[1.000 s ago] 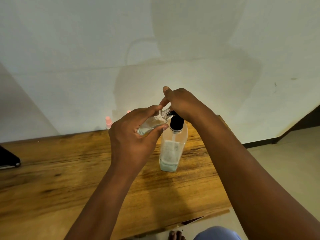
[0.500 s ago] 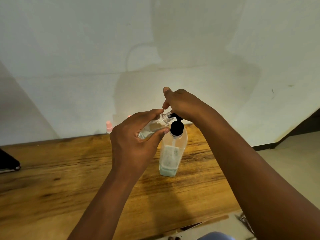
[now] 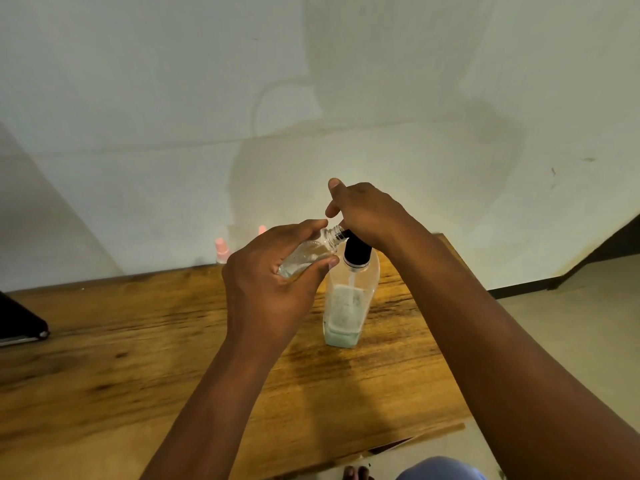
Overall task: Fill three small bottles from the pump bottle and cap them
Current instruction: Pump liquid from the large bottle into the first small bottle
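My left hand (image 3: 266,275) grips a small clear bottle (image 3: 311,252), tilted with its open threaded neck against the pump nozzle. The clear pump bottle (image 3: 348,306) stands on the wooden table (image 3: 138,341), a little pale liquid at its bottom, its black pump collar (image 3: 356,251) just below my right hand. My right hand (image 3: 367,213) lies over the pump head, which it hides; its index finger sticks up. Two small pink-capped bottles (image 3: 221,249) stand at the table's far edge by the wall; the second pink-capped bottle (image 3: 262,230) is mostly hidden behind my left hand.
A dark flat object (image 3: 17,323) lies at the table's left edge. The white wall (image 3: 311,98) rises right behind the table. The table's right end and near edge (image 3: 415,441) drop off to the floor, where my foot (image 3: 353,474) shows.
The view has drifted slightly. The black pump collar shows more below my right hand, so the pump head sits higher. The small bottle stays at the nozzle.
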